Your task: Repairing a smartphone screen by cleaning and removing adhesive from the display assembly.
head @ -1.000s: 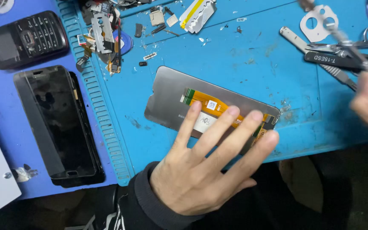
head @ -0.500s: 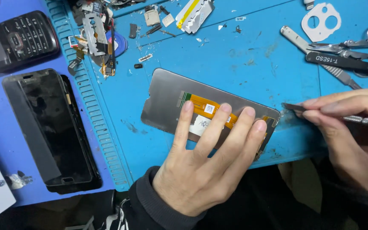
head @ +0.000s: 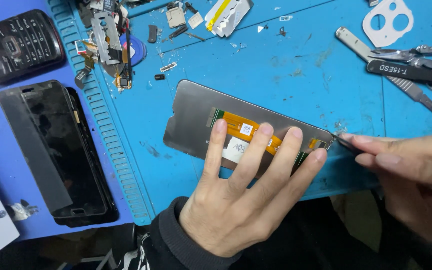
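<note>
display panel point(head: 196, 117) half hidden under splayed left hand point(head: 241, 200); right hand point(head: 411, 170) fingers pinch tool point(head: 345, 143), mostly hidden.

I count two phones, a keypad one point(head: 13, 45) and a black slab point(head: 56, 152), one screen panel point(head: 196, 117), two razor blades point(head: 107, 31) point(head: 228, 12), one scissors point(head: 416, 52).

Lighting was bright, even, cool-white from overhead. Shadows were soft and short under the left hand point(head: 243, 200). Mild glare showed on the grey display panel point(head: 191, 117) and the dark phone screen point(head: 51, 145). Focus was sharp mid-frame; the right hand point(head: 411, 172) looked slightly soft at the edge.
</note>
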